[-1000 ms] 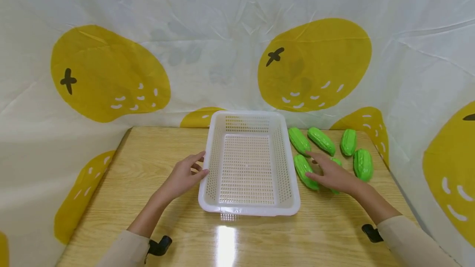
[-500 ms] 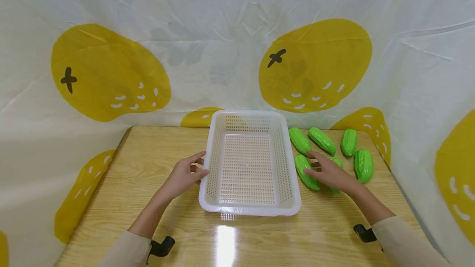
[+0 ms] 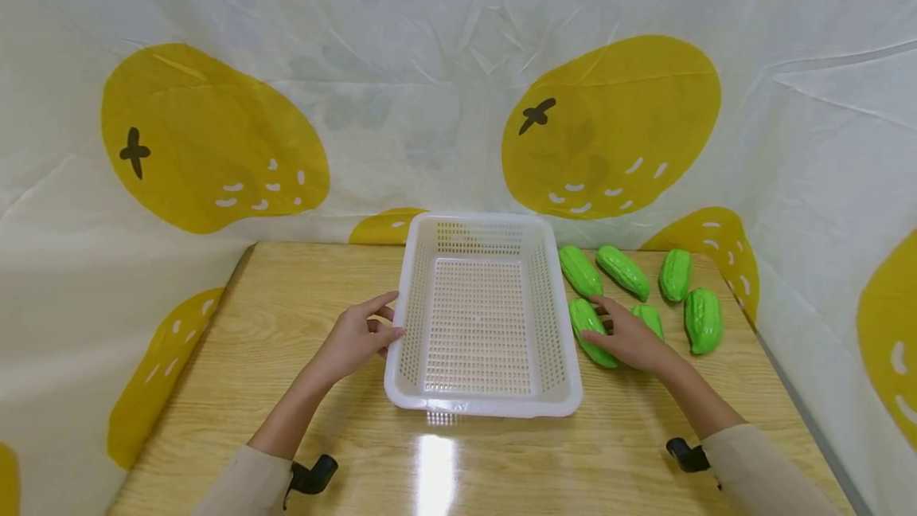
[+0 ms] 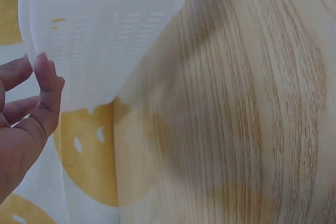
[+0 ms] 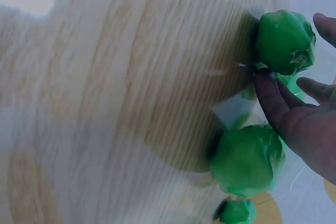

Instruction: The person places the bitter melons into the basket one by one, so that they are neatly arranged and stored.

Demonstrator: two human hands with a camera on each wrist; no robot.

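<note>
A white perforated basket (image 3: 480,317) stands mid-table with nothing in it. My left hand (image 3: 376,323) rests against its left wall, fingers loosely bent; the left wrist view shows the fingertips (image 4: 44,72) at the basket wall (image 4: 100,30). Several green toy gourds lie to the basket's right. My right hand (image 3: 605,326) lies over the gourd nearest the basket (image 3: 589,333), thumb at its side. In the right wrist view the right hand (image 5: 299,114) spans a gourd (image 5: 283,40) with fingers spread, not closed. A second gourd (image 3: 648,315) lies just beside the hand.
More gourds lie behind and to the right (image 3: 579,269) (image 3: 622,271) (image 3: 674,274) (image 3: 702,319). The wooden table (image 3: 301,301) is walled by a white cloth with yellow fruit prints (image 3: 609,126) at the back and both sides.
My right hand has slid left toward the basket onto the nearest gourd, uncovering the gourd beside it. The left hand and the basket have stayed put.
</note>
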